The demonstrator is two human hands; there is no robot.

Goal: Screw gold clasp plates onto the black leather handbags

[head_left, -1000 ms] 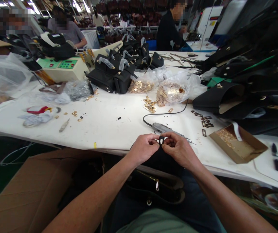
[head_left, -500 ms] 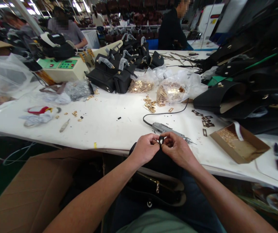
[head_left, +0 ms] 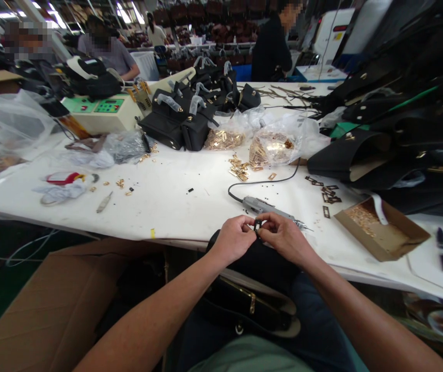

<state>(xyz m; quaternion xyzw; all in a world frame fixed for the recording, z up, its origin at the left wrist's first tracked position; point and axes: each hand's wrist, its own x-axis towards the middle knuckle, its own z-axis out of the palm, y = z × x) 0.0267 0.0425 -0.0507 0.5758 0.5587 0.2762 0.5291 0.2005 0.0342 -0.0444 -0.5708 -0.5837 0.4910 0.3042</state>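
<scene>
Between my fingertips is a small dark rectangular plate [head_left: 257,225] with a slot in its middle. My left hand [head_left: 234,238] pinches its left side, while my right hand [head_left: 284,238] grips the right side, fingers curled. Black bag material lies right beneath them; whether the plate is joined to it I cannot tell. On my lap rests a black handbag [head_left: 233,304], open, with a gold zip pull and a round metal stud. Just beyond my hands, a grey electric screwdriver [head_left: 270,207] lies on the white table, its tip pointing right.
Dark slotted plates [head_left: 325,193] and a cardboard tray [head_left: 384,235] of small gold parts lie to the right. Further back are plastic bags of gold fittings [head_left: 273,146] and black handbags [head_left: 183,120]. A cardboard box [head_left: 62,305] stands lower left. Other people work across the table.
Both hands keep their pinch on the small plate and have shifted only very slightly. The handbag on my lap gapes a little wider, its lining showing more.
</scene>
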